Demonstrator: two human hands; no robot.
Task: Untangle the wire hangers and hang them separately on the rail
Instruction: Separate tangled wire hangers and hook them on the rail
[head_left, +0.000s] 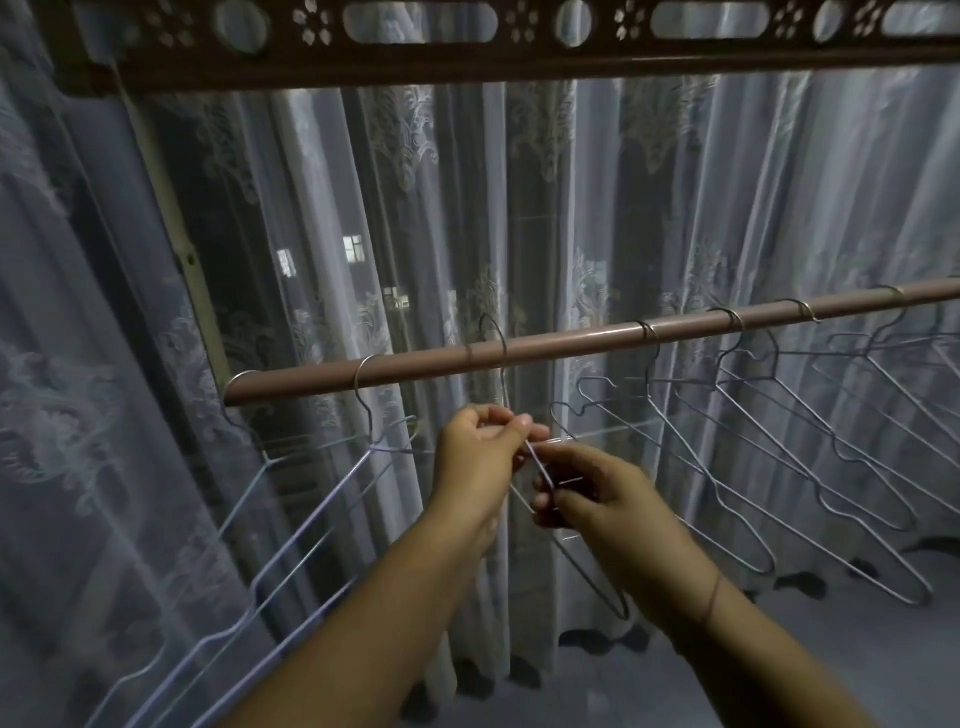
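A brown rail (571, 343) runs across the middle, rising to the right. Several thin wire hangers hang from it by their hooks. Two hangers (311, 499) on the left slope down to the lower left. Several more hangers (810, 467) spread along the right part of the rail. Below the rail's middle, my left hand (475, 452) pinches the wire of a centre hanger (587, 566) near its neck. Just right of and below it, my right hand (587, 493) grips the same hanger's wire. Its hook (493, 332) sits over the rail.
A sheer patterned curtain (415, 234) hangs close behind the rail and along the left side. A carved dark wooden beam (519, 47) crosses the top. The pale floor (779, 665) shows at the lower right under the curtain's hem.
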